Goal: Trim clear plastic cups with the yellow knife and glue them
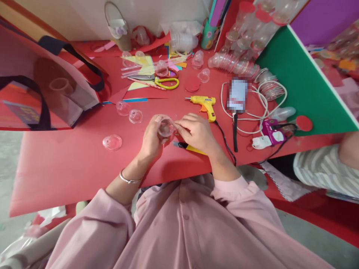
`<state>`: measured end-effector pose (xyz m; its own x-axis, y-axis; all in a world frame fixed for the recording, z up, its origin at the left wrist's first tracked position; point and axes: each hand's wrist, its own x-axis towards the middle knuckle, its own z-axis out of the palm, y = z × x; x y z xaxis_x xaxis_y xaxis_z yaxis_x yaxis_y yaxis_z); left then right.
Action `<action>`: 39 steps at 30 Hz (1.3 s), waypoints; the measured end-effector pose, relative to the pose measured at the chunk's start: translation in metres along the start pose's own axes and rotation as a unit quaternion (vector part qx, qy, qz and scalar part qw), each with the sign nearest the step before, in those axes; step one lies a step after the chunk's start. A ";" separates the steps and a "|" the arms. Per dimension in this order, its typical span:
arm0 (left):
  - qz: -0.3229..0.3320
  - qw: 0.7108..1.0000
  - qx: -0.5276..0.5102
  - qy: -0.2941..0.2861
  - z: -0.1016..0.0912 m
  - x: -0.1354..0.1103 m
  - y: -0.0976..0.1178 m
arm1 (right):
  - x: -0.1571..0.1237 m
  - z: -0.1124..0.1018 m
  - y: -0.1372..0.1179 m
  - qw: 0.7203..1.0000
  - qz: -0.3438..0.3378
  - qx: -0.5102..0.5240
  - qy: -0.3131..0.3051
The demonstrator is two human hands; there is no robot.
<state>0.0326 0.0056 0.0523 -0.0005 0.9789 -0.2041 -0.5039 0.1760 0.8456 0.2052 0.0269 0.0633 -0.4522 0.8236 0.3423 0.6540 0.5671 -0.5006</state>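
Note:
A clear plastic dome lid is held above the red table. My left hand is wrapped round its left side. The fingers of my right hand are pinched at the lid's right rim; whether something small is between them is hidden. Below my right hand lies a yellow and black utility knife. A yellow glue gun rests just beyond that hand. To the left of my hands are more clear dome lids, one nearby, one behind it and one nearer the front.
Yellow-handled scissors lie among straws and paper. A phone, white cable and purple power adapter occupy the right. A clear bag stands left. Stacked plastic cups lie near a green divider. Another person's arm shows at right.

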 end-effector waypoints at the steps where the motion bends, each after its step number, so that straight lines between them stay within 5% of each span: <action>1: 0.004 1.000 0.005 0.004 -0.002 0.001 -0.001 | 0.004 0.001 0.003 1.000 -0.014 0.003 -0.007; 18: -0.085 0.996 0.003 0.030 0.005 0.004 0.003 | -0.001 0.010 0.012 0.991 -0.042 -0.117 0.041; 29: -0.103 0.995 -0.010 0.008 0.002 0.009 0.004 | -0.005 0.010 0.011 0.994 -0.033 -0.085 0.052; 39: -0.069 0.998 0.001 0.011 0.001 0.006 0.002 | -0.005 0.005 0.014 1.000 -0.025 0.000 -0.004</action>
<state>0.0326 0.0123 0.0533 0.0499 0.9426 -0.3303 -0.4984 0.3101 0.8096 0.2134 0.0308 0.0505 -0.4892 0.7948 0.3593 0.6315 0.6069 -0.4826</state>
